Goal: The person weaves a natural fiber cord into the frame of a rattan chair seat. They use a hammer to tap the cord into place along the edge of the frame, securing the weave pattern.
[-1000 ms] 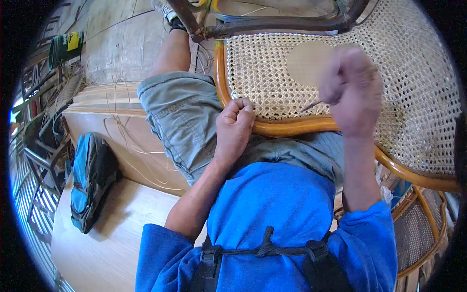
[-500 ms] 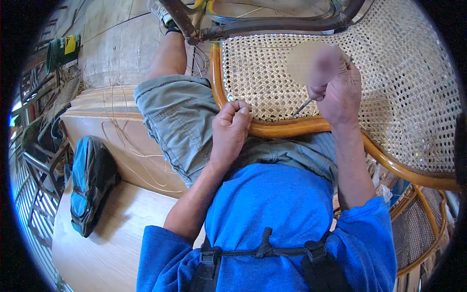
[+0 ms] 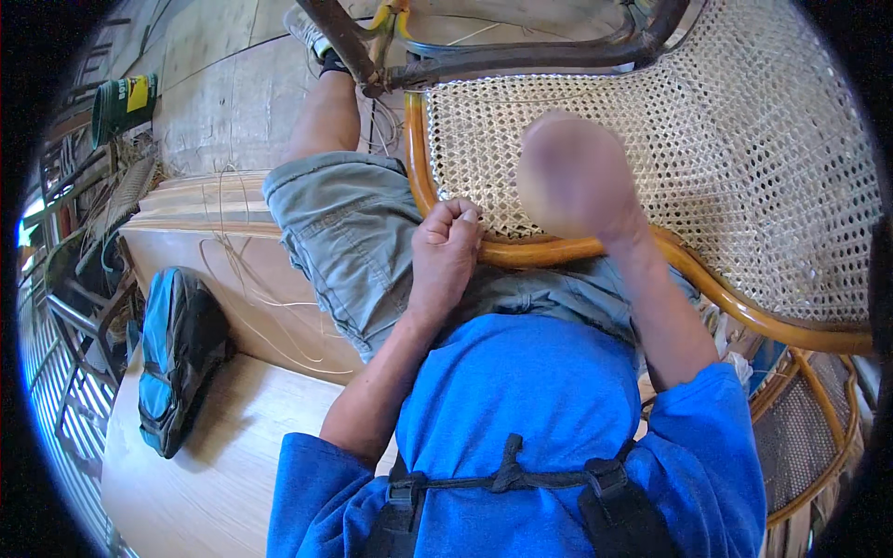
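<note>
Head view. The left hand (image 3: pixel 446 246) lies at the near left bend of a glossy golden-brown frame (image 3: pixel 539 253). Its grip is drawn together, the fingers curled into a fist with the thumb folded over them; it touches the frame, and whether anything is enclosed within it cannot be told. The right hand (image 3: pixel 586 177) is raised in front of the woven cane panel (image 3: pixel 707 167), just beyond the near rail. It is blurred, so that neither the opening of its grip nor anything held in it can be made out. The panel, perforated in a regular open pattern, spans the frame and extends to the upper right; the near rail crosses above the lap, over grey-green shorts (image 3: pixel 344 232). A dark brown bar (image 3: pixel 521 63) runs along the panel's far edge. At left, a blue-and-black backpack (image 3: pixel 177 363) lies on a pale wooden surface (image 3: pixel 242 474).
</note>
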Motion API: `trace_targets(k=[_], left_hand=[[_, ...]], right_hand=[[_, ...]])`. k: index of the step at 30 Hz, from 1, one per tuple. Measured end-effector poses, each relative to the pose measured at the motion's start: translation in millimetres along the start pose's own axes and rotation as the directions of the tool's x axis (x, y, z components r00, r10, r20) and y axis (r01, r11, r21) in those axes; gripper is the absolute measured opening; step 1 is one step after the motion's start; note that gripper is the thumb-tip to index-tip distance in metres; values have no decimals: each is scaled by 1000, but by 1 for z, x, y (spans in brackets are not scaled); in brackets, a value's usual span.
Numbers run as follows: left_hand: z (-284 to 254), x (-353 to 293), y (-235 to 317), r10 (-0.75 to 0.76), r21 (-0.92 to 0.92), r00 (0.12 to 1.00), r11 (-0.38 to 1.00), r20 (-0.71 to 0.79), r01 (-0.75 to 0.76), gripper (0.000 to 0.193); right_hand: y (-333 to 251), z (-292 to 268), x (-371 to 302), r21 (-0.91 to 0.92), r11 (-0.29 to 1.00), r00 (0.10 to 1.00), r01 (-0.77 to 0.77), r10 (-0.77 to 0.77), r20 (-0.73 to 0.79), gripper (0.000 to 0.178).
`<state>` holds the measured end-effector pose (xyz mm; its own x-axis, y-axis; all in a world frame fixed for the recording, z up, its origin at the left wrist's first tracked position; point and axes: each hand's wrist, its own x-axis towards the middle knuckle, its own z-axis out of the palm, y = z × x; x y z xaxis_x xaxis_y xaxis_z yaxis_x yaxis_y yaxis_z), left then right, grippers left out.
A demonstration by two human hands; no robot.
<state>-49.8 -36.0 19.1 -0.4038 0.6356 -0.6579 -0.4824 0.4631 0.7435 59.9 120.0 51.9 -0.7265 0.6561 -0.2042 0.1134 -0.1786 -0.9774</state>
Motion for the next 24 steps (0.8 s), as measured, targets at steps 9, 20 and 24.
trace_targets(k=[9,20,24], left_hand=[[-1,3,-2,40,74,999,996,4,-40,12],[4,-1,8,-21,-9,999,1000,28,22,10],[4,0,9,-32,26,999,999,13,32,10]], right_hand=[[-45,-17,1,345,919,941,192,-73,-330,35],[-16,-96,-46,383,913,800,139,125,-587,45],[-15,-82,-40,412,898,809,152,126,-573,43]])
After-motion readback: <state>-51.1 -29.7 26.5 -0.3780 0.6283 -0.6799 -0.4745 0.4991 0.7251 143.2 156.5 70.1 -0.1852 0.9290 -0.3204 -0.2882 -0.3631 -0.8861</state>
